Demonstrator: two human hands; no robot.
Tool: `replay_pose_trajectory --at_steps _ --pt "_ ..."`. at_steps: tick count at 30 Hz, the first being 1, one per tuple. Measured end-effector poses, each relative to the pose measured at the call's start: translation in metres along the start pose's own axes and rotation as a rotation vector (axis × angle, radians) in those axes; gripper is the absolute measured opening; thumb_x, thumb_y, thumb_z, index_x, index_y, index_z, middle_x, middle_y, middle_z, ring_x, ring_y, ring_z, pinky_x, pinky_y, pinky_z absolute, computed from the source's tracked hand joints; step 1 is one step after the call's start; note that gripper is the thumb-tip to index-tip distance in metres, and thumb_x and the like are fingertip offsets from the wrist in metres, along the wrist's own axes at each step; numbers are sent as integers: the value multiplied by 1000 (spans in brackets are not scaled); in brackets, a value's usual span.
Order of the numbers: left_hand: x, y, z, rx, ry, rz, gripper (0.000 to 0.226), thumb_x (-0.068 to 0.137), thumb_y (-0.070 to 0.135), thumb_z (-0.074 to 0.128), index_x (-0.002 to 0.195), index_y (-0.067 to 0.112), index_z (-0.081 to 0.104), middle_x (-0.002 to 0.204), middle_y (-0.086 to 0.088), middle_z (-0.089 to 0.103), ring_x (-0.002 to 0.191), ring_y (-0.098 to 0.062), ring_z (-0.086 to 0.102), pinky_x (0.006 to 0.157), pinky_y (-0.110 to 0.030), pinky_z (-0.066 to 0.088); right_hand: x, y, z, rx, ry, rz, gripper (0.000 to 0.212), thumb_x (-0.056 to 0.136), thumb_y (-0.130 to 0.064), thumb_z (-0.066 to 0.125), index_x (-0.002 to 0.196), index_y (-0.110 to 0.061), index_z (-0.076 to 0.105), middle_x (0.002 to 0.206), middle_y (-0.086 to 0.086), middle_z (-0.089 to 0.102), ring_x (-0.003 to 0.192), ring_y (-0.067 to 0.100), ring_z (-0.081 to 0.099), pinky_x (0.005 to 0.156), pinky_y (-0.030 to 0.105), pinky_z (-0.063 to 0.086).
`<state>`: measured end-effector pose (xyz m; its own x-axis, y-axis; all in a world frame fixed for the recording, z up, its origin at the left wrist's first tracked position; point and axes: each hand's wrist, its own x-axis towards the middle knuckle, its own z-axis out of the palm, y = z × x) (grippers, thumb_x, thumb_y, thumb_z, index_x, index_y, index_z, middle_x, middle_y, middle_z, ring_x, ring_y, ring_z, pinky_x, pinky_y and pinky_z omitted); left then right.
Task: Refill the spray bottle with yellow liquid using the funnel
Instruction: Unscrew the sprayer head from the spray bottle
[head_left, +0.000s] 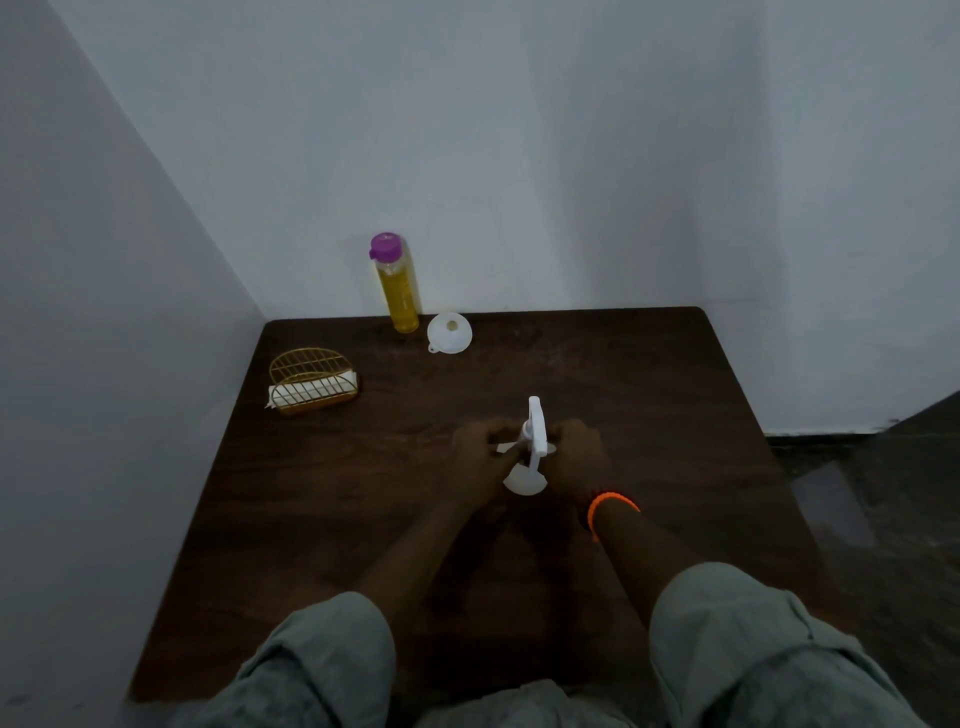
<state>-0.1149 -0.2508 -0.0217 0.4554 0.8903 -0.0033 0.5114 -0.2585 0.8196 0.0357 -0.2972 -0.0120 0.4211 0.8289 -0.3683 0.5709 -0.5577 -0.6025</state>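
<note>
I see a white plastic spray bottle (529, 457) just below the centre of the frame, standing on a dark, wood-grained tabletop (649, 415). Its smooth spray head sits on top, with the nozzle pointing toward the upper edge of the frame; the long axis looks about upright, seen steeply from above. My 2 hands are close together on it: the left hand (480, 457) has fingers curled against the neck from the left side, and the right hand (574, 460) wraps the body from the right, hiding most of it. An orange band (610, 506) rings the right wrist, and rolled grey-green sleeves (727, 639) fill the bottom of the frame.

Well above the hands, at the tabletop's far edge, a tall clear cylinder bottle (399, 291) of yellow liquid stands upright with a purple cap. Just to its right a white funnel (450, 332) rests with its round mouth facing up. In the left middle, a gold wire holder (311, 382) with a half-round back carries white napkins. Pale, smooth walls (519, 130) close the corner behind. Nothing lies between the hands and the funnel.
</note>
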Motion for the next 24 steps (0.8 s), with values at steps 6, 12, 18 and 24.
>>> replay_pose_trajectory --at_steps 6,12,18,24 --pt "7 11 10 -120 82 -55 39 77 44 78 106 18 70 95 7 72 86 -1 67 76 -16 53 1 -1 0 -25 -12 -3 26 80 -20 75 104 -9 71 99 7 73 92 23 71 77 36 60" --pt "7 4 10 -61 14 -6 18 83 21 77 99 14 75 91 9 62 81 1 57 72 -20 44 0 -3 -1 0 9 21 30 83 -19 74 111 -10 70 105 6 71 97 23 69 78 35 59" --pt "-7 4 -2 -94 -30 -69 33 86 30 73 119 23 70 110 13 70 99 2 61 84 -17 49 0 -2 0 -11 2 23 39 80 -18 77 117 -13 68 113 7 71 105 23 67 88 40 59" --pt "6 14 12 -107 38 -121 34 84 25 75 117 15 68 108 4 70 99 -7 65 88 -25 53 -6 -5 0 -18 41 16 29 85 -15 73 112 -8 69 110 9 71 102 25 68 82 35 57"
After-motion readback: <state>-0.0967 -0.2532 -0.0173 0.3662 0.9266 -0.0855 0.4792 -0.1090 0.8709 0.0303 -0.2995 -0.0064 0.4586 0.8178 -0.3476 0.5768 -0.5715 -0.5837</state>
